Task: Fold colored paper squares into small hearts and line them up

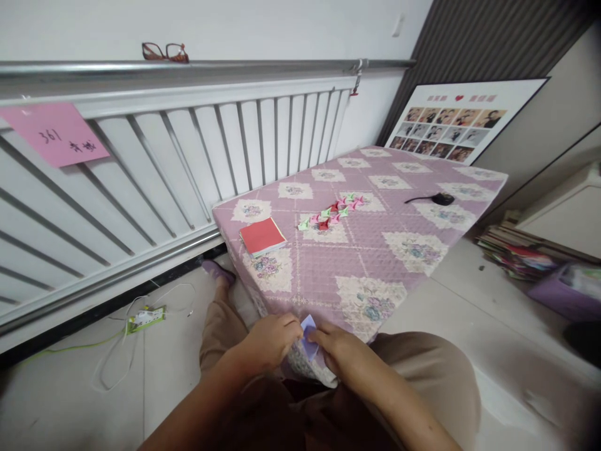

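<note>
A small piece of folded lilac-blue paper (pixel 309 337) is held between my two hands, just over the near edge of the table. My left hand (pixel 273 340) pinches its left side with the fingers curled in. On the other side, my right hand (pixel 339 348) grips it between thumb and fingers. Further up the table lies a stack of square coloured paper (pixel 263 237) with a red sheet on top. Several small folded paper figures (pixel 334 212) in green, pink and red stand in two rows to the right of the stack.
A quilted purple floral cloth (pixel 323 294) covers the table. A black object with a thin cord (pixel 442 198) lies at its right side. Behind stands a white radiator (pixel 282 134) with glasses (pixel 165 52) on the pipe above. On the floor at left is a power strip (pixel 147 318).
</note>
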`<state>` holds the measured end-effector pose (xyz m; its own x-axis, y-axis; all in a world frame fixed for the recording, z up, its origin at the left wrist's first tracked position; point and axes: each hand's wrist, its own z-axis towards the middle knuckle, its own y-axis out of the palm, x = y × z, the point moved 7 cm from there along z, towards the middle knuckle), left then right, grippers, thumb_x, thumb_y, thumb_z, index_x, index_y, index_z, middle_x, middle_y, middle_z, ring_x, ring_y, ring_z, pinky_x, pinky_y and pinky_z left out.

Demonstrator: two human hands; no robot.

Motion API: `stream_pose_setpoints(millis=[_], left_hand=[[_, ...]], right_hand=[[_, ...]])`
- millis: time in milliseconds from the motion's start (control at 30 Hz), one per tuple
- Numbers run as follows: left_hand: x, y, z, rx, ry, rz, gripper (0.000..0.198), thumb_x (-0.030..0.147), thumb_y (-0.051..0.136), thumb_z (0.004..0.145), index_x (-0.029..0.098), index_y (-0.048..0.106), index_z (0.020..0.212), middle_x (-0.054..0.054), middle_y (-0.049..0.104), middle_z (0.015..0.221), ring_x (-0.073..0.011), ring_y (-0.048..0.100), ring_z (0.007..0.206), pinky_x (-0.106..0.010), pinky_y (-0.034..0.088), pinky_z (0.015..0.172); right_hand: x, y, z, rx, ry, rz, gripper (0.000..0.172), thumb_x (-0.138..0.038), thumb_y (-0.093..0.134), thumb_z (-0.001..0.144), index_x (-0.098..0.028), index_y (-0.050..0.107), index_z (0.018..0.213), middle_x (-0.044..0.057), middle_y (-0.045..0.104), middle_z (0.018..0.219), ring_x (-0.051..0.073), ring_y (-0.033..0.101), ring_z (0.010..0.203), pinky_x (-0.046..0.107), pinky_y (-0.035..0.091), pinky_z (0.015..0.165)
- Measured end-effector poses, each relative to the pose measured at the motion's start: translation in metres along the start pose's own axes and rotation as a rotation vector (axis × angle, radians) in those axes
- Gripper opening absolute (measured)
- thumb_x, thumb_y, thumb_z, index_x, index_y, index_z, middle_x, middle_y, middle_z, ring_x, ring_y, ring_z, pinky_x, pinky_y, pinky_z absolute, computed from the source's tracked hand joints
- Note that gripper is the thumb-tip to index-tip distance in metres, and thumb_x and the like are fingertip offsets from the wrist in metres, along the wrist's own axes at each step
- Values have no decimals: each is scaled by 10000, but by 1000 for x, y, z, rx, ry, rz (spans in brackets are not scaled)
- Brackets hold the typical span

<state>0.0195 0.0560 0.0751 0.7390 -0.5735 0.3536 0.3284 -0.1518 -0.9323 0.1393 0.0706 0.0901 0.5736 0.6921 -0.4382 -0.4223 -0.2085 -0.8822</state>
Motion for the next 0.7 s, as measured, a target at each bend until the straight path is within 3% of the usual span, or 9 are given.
stream_pose_setpoints(millis=[100, 233, 367, 467, 567, 700], left_hand=[[4, -2, 0, -25, 3, -39, 169, 179, 414, 926, 195, 579, 960, -28, 608, 960, -171, 569, 869, -262, 452, 758], [5, -10, 0, -9, -18, -142, 181, 165, 396, 930, 187, 575, 943, -38, 605, 969, -165, 562, 893, -268, 444, 807], [-3, -19, -4, 106, -70, -359, 144, 123, 422, 891, 178, 556, 897, -34, 603, 939, -151, 550, 884, -261, 427, 810], [-9, -20, -6, 161, -136, -497, 105, 114, 477, 835, 175, 554, 870, -16, 599, 865, -137, 539, 787, -245, 414, 731], [-8, -18, -2, 137, -182, -619, 120, 134, 531, 786, 171, 573, 893, 8, 573, 794, -120, 509, 703, -227, 384, 651], [-5, -23, 4, 110, -222, -727, 51, 157, 534, 776, 155, 545, 726, 38, 491, 672, -102, 440, 642, -216, 331, 600]], right_hand=[[-6, 9, 1, -143, -48, 107, 304, -74, 488, 743, -236, 623, 962, 20, 624, 911, 156, 594, 808, 218, 433, 685], [-3, 5, 6, -124, -35, 182, 139, -139, 528, 791, -211, 621, 865, 23, 596, 856, 156, 573, 773, 227, 425, 673], [1, -4, 8, -131, -9, 316, 76, -194, 539, 848, -192, 615, 839, 21, 571, 824, 144, 551, 752, 226, 400, 664], [1, -10, 8, -141, 24, 431, 132, -266, 529, 888, -188, 613, 823, 10, 560, 786, 136, 535, 734, 224, 382, 658], [2, -9, 7, -167, 60, 569, 186, -333, 522, 901, -186, 605, 824, -1, 563, 776, 130, 518, 726, 222, 383, 669], [7, -4, 6, -209, 130, 713, 242, -391, 508, 905, -178, 589, 824, -13, 546, 767, 122, 490, 719, 217, 388, 669]])
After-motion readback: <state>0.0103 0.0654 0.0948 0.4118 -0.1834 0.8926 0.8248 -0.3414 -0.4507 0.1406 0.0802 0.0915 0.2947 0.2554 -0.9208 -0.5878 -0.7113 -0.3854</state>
